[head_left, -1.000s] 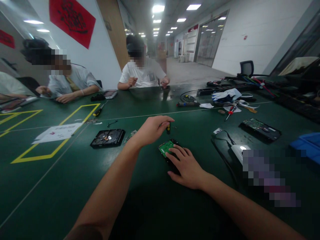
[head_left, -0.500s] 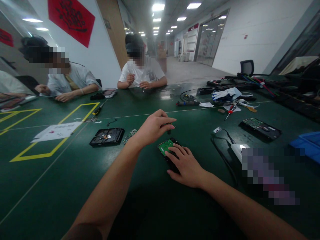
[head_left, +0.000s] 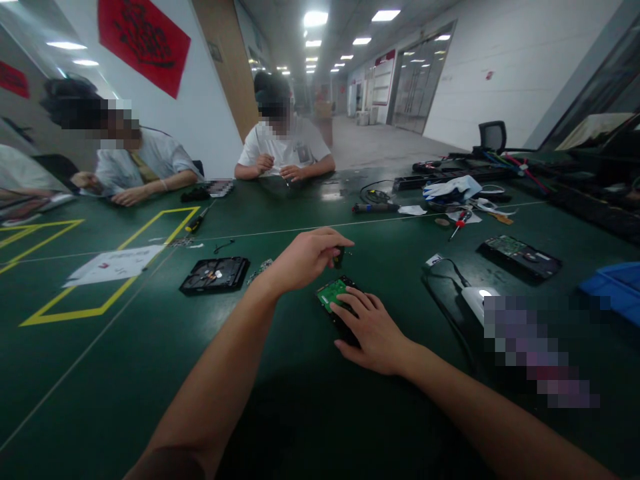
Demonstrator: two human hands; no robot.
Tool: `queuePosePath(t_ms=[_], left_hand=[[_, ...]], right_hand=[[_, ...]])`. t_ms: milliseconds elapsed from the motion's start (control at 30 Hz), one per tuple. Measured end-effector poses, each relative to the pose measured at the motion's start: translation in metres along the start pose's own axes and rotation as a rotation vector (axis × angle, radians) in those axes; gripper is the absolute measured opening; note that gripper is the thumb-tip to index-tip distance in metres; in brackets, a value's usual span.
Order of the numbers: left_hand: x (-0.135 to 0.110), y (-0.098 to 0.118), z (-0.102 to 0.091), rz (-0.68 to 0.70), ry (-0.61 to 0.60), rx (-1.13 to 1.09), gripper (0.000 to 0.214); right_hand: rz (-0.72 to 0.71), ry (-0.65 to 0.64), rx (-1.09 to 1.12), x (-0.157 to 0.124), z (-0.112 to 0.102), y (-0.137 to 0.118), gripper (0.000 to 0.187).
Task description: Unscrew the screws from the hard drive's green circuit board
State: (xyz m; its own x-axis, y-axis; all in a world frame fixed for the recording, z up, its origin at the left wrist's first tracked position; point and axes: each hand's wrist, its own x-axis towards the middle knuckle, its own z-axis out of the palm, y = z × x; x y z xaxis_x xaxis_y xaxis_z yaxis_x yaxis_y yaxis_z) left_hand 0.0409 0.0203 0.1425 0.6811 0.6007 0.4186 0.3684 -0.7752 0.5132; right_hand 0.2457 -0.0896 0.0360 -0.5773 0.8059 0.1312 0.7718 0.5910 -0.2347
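A hard drive point(head_left: 329, 293) with a green circuit board lies on the table in front of me. My right hand point(head_left: 373, 327) rests over its right part, fingers across the top and thumb by the near edge, holding it. Just beyond the drive's far edge, my left hand point(head_left: 317, 253) is closed around a short dark handle, apparently a screwdriver point(head_left: 340, 257); its tip cannot be made out. Tiny screws point(head_left: 349, 253) lie close to those fingertips. Left of my left wrist are a pile of small metal parts point(head_left: 260, 270) and a second black drive point(head_left: 215, 275).
Another drive point(head_left: 520, 257), a red screwdriver point(head_left: 460, 225) and a glove point(head_left: 453, 189) lie to the right. A white device point(head_left: 477, 297) with a cable and a blue bin point(head_left: 615, 290) are nearer. Two people sit across the table. A yellow-handled screwdriver point(head_left: 196, 221) lies far left.
My left hand's fingers have curled and turned around the dark handle, the thumb tucking underneath. My right hand and the drive have stayed in place.
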Motion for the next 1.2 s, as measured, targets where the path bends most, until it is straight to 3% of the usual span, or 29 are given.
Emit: queuePosePath(t_ms=[333,600,1200], left_hand=[[0.0015,0.0073,-0.0021,-0.008,0.039,-0.02,0.029],[0.002,-0.0005,0.002,-0.013,0.025,-0.071,0.04],[0.0027,0.0025,0.0029,-0.028,0.061,-0.046,0.035]], right_hand=[[-0.008,-0.01,0.029,0.0009,-0.0007,0.0002,0.067],[-0.023,-0.013,0.029,-0.0002,0.0005,0.0001,0.069],[-0.031,-0.018,0.012,-0.0002,0.0,-0.0046,0.064]])
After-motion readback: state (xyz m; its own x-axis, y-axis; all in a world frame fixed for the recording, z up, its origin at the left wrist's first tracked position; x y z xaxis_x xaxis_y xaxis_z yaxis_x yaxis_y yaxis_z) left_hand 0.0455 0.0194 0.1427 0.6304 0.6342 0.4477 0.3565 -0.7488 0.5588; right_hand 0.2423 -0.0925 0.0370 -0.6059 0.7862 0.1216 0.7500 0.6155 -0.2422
